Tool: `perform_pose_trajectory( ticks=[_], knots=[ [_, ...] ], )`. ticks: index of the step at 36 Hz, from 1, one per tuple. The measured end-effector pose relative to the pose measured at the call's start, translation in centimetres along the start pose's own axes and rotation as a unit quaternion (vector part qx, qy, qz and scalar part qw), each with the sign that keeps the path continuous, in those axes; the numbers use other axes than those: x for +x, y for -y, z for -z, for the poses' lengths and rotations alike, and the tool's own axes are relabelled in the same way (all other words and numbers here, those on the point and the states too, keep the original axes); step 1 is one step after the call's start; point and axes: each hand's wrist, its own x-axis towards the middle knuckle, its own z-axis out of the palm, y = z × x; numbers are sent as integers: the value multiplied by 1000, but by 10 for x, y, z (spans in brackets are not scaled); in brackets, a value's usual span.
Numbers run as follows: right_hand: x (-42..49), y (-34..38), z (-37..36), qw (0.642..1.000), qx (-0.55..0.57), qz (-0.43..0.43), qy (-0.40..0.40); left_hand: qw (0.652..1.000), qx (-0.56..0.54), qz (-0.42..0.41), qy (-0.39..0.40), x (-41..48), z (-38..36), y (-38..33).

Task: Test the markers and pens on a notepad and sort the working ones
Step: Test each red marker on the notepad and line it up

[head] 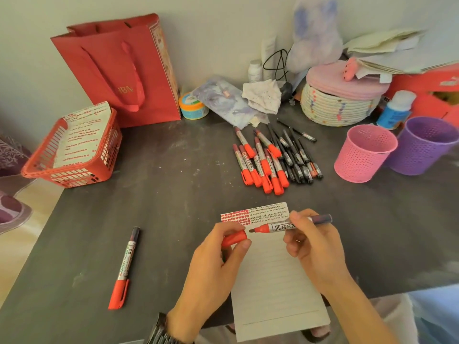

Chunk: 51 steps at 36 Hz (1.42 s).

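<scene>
The left forearm (pixel 188 311) and right forearm (pixel 360 306) reach in from the near edge, and the hands sit close together in the middle. The left hand (pixel 216 259) is knuckles up, thumb and curled fingers pinching a red cap (pixel 234 238). Just to its right, the right hand (pixel 315 247) grips a marker (pixel 290 225), its tip pointing left, just short of the cap.

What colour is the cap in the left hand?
Red; the cap shows best in the head view.
</scene>
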Motion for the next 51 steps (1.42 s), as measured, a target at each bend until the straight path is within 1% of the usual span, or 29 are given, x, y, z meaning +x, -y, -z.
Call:
perform_pose_trajectory(
  ticks=[5,8,10,16,24,31,34,37,43,46,49,51],
  knots=[
    [-1,-2,1,1000,-24,10,17,1000,9,-23,4,1,-3,-3],
    [-2,-5,0,996,-80,31,30,999,16,-42,5,1,-5,-8],
    [-3,-5,1,994,-97,42,38,998,24,-51,7,2,-5,-12],
    [0,0,8,995,-59,32,77,997,16,-75,2,3,-2,-16],
    [-4,0,10,996,-27,13,89,994,17,-105,-16,-2,-5,-26],
    [-9,4,4,997,13,-5,74,994,23,-101,-19,0,-5,-37],
    [-12,5,1,997,38,-12,70,994,34,-107,-7,3,-2,-41],
    [-13,9,-1,997,30,-25,66,994,34,-103,8,2,2,-41],
    [-21,6,-7,995,45,-77,48,986,66,-144,44,2,10,-44],
    [-23,12,-4,997,2,-71,37,984,83,-135,76,3,20,-44],
    [-25,25,-1,991,-131,-11,31,980,102,-138,97,2,30,-46],
    [-28,31,-1,974,-217,22,58,977,115,-146,104,0,36,-49]
  ],
)
